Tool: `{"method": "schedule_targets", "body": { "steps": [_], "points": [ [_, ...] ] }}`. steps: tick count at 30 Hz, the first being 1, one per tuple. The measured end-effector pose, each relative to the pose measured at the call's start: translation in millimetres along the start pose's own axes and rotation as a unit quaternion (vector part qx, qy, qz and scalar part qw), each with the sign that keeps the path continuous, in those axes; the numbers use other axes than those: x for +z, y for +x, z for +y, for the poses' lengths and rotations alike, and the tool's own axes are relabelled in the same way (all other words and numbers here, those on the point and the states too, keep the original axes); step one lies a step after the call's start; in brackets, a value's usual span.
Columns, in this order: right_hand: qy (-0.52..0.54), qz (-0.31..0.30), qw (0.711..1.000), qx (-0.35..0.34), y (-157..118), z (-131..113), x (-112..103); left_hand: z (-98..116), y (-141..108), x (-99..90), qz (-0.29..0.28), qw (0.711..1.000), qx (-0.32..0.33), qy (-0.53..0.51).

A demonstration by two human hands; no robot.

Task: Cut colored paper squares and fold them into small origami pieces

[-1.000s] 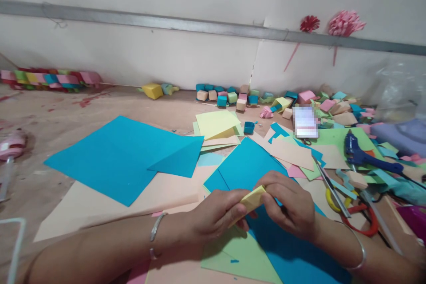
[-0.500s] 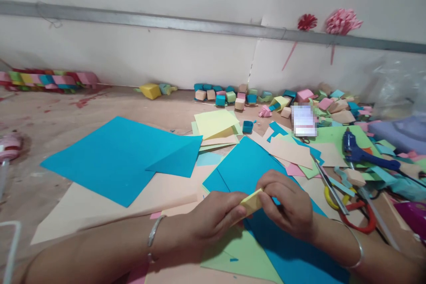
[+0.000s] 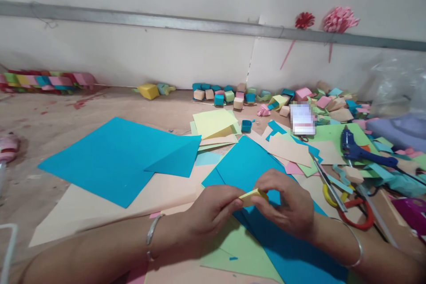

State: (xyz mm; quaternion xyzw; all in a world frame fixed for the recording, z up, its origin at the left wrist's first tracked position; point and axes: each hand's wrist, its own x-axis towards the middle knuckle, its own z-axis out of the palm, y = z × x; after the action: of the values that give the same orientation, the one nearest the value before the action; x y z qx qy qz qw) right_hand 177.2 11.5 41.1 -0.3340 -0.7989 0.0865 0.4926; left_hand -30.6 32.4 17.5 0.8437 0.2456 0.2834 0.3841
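Observation:
A small piece of folded yellow paper (image 3: pixel 250 197) is stretched between both hands above the table. My left hand (image 3: pixel 213 211) is closed on its left end, thumb and fingers pressed together. The right end lies between the thumb and fingertips of my right hand (image 3: pixel 288 204), which curl round it. Beneath the hands are a blue paper sheet (image 3: pixel 282 244) and a light green sheet (image 3: pixel 242 255). A large blue sheet (image 3: pixel 106 159) lies to the left, over a peach sheet (image 3: pixel 66 213).
Scissors (image 3: pixel 357 213) with red and yellow handles and a blue glue gun (image 3: pixel 362 151) lie at the right. Several small paper boxes (image 3: pixel 218 99) line the wall. Yellow sheets (image 3: pixel 213 122) are stacked mid-table. A purple object (image 3: pixel 411 215) sits at the right edge.
The yellow paper has tilted flatter between my hands. My right thumb and fingers have shifted along its right end. The view has moved slightly; the other things stay in place.

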Motion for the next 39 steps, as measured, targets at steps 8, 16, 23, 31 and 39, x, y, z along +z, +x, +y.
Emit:
{"method": "schedule_targets", "body": {
  "steps": [8,16,23,31,39],
  "points": [
    [0.020,-0.041,0.999,-0.016,-1.9,0.0,0.6,3.3,3.6,-4.2,0.090,0.991,0.063,0.075],
    [0.023,-0.039,0.999,-0.018,-5.6,-0.2,3.2,7.3,2.5,-7.0,0.142,0.983,0.087,0.078],
    [0.021,-0.041,0.999,-0.020,-4.1,0.3,4.3,5.5,1.8,-5.4,0.153,0.981,0.090,0.084],
    [0.021,-0.041,0.999,-0.014,-1.6,-2.0,2.5,8.9,3.0,-8.4,0.167,0.980,0.091,0.065],
    [0.016,-0.057,0.998,-0.006,-2.8,-0.5,2.4,4.3,3.7,-14.1,0.200,0.969,0.125,0.077]
  ]
}}
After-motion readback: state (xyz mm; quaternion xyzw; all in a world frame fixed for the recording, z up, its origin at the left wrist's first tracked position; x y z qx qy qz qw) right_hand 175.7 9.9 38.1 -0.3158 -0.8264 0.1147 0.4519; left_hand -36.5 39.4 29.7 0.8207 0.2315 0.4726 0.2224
